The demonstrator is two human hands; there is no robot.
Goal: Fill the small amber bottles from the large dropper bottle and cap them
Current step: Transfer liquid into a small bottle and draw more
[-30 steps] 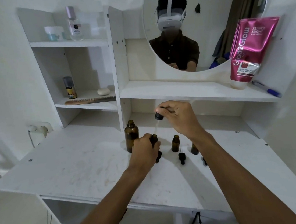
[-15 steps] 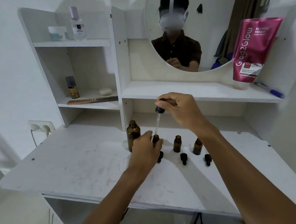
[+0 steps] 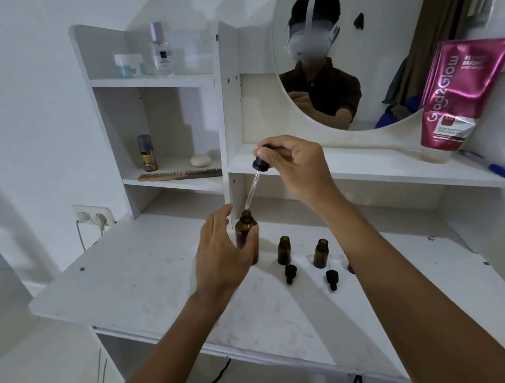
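Left hand (image 3: 220, 254): it reaches in from the lower left, fingers half curled beside the large dropper bottle, thumb tip on the bottle's right shoulder. Whether the palm presses the glass cannot be told, so the hold looks loose, not clamped.
Large dropper bottle (image 3: 247, 234): amber glass, upright on the white desk (image 3: 136, 284), mouth open. It is probably rigid, smooth and breakable, and fairly light. The body just below the shoulder is the sensible place to steady it.
Dropper (image 3: 254, 180): a thin clear tube under a black collar, tilted, with its tip just above the large bottle's mouth and not yet inside. The tube is likely brittle, so it is best handled by the collar and bulb only.
Right hand (image 3: 296, 163): raised over the desk with the wrist bent, thumb and fingertips pinched shut on the dropper's bulb.
Small amber bottles: two stand open to the right of the large one, at (image 3: 284, 250) and (image 3: 320, 253), near each other but apart. They are light and easy to tip, and would want a steadying grip around the body.
Small caps (image 3: 290, 273): black dropper caps lie on the desk in front of the small bottles, and none has been fitted yet.
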